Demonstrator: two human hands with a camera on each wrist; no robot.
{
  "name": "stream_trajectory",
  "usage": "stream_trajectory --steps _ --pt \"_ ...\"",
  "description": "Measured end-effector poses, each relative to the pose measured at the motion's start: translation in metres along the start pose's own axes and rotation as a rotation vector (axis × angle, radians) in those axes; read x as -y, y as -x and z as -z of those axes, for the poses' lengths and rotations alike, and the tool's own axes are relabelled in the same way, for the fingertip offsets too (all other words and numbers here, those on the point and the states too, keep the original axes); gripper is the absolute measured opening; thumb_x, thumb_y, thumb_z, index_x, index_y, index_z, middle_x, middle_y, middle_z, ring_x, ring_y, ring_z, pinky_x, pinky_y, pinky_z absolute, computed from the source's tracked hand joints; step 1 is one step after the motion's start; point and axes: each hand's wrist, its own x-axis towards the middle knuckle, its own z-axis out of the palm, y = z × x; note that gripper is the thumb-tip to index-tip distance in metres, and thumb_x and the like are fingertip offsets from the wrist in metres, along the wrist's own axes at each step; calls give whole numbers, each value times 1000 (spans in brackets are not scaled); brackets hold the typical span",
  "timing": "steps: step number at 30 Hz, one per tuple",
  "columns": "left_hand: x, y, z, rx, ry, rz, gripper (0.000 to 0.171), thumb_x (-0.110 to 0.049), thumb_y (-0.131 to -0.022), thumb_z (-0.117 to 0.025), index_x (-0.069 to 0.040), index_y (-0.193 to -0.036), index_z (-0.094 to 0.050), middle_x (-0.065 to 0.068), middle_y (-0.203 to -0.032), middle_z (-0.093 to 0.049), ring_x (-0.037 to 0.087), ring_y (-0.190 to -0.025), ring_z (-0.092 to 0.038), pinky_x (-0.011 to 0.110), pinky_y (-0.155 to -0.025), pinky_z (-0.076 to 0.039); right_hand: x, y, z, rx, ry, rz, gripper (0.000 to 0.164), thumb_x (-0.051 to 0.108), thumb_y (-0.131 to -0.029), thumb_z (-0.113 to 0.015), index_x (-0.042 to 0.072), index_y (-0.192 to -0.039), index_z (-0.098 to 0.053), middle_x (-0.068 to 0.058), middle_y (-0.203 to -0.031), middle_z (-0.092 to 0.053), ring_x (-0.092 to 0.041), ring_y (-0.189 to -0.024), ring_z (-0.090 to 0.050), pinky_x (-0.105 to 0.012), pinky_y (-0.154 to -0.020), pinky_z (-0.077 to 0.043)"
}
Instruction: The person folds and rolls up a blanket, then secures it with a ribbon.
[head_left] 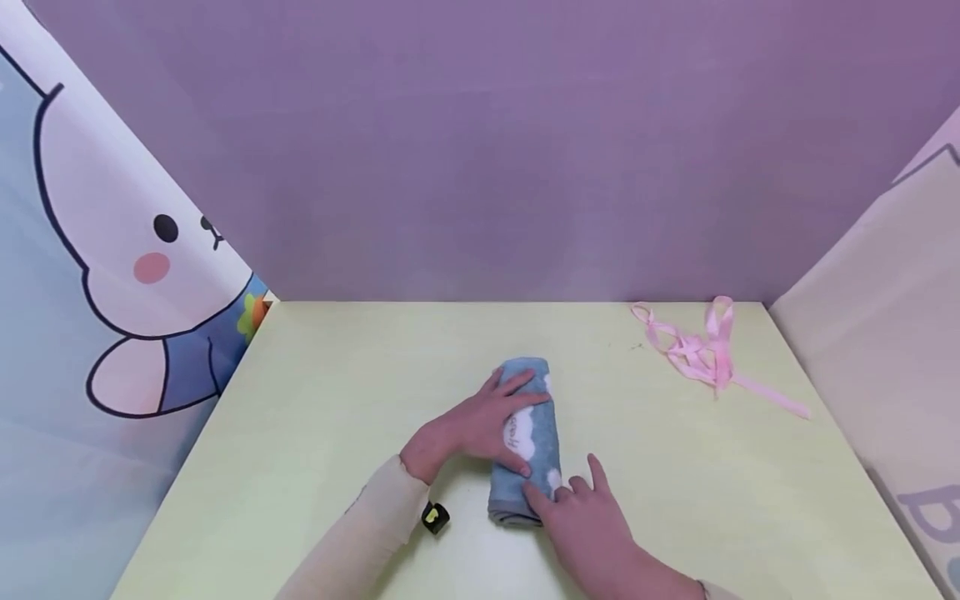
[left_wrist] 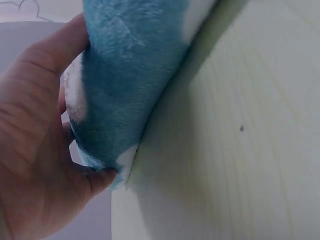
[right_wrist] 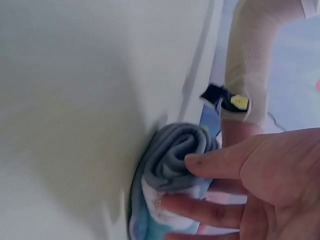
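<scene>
Left hand (head_left: pixel 487 422) is spreading its fingers wide across the top of a rolled blue towel (head_left: pixel 546 437), touching it without closing tightly round it. Right hand (head_left: pixel 588 525) is reaching to the towel's near end with its thumb and fingers parted; in the right wrist view the thumb is touching the grey coiled end while a finger is touching the side beside a white patch. The towel is lying near the middle of the bench (head_left: pixel 337 400), its length running away from the person and its spiral of grey edging facing the near side. A white cloud shape with lettering is showing between the left hand's fingers and thumb. Close by, a black strap (head_left: pixel 435 518) with a yellow mark is hanging at the cream left sleeve (head_left: pixel 363 521). Farther off, a tangled pink ribbon (head_left: pixel 722 368) is lying toward the bench's far right corner, one tail trailing to the right. Behind the bench a purple wall (head_left: pixel 480 167) is rising, and a cartoon rabbit panel (head_left: pixel 150 225) is standing on the left.
</scene>
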Motion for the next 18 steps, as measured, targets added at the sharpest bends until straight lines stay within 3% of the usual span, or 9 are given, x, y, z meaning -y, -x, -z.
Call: stream_trajectory --steps 5,8,11,13,15,18 --pt "-4 0 -1 -22 -1 37 117 -73 -60 -77 -26 -154 -26 3 -162 -9 36 -146 -3 48 -115 -9 -12 4 -2 -12 -84 48 50 14 -76 -76 20 -124 -64 -3 -73 -65 -26 -76 -63 -60 -94 -39" --pt "-4 2 -1 -52 -4 44 117 -73 -59 -77 -22 -153 -27 4 -161 -11 32 -146 -5 46 -115 -11 -29 8 5 78 -206 113 57 20 -80 -76 20 -133 -58 4 -73 -64 -18 -75 -62 -54 -91 -43" --pt "-5 7 -1 -83 30 66 112 -77 -60 -73 -26 -150 -30 5 -161 -12 30 -147 -6 46 -112 -23 -55 14 22 184 -373 130 55 26 -85 -74 17 -136 -57 6 -89 -69 -14 -85 -64 -47 -88 -47" --pt "-4 11 -1 -100 72 93 110 -79 -60 -71 -30 -150 -31 4 -161 -12 30 -146 -8 47 -109 -30 -76 18 34 209 -448 99 49 27 -87 -72 14 -133 -59 4 -99 -70 -13 -89 -65 -44 -83 -51" --pt "-3 17 -1 -113 120 130 110 -81 -59 -69 -32 -150 -31 3 -161 -11 27 -146 -9 46 -105 -36 -98 21 43 192 -475 10 42 27 -88 -70 13 -127 -63 1 -109 -69 -15 -93 -66 -42 -80 -53" --pt "-1 25 2 -128 156 160 112 -82 -58 -69 -31 -151 -30 3 -161 -10 23 -146 -13 45 -105 -36 -138 19 47 178 -478 -147 33 25 -90 -69 11 -120 -66 1 -98 -70 -12 -79 -65 -36 -66 -54"
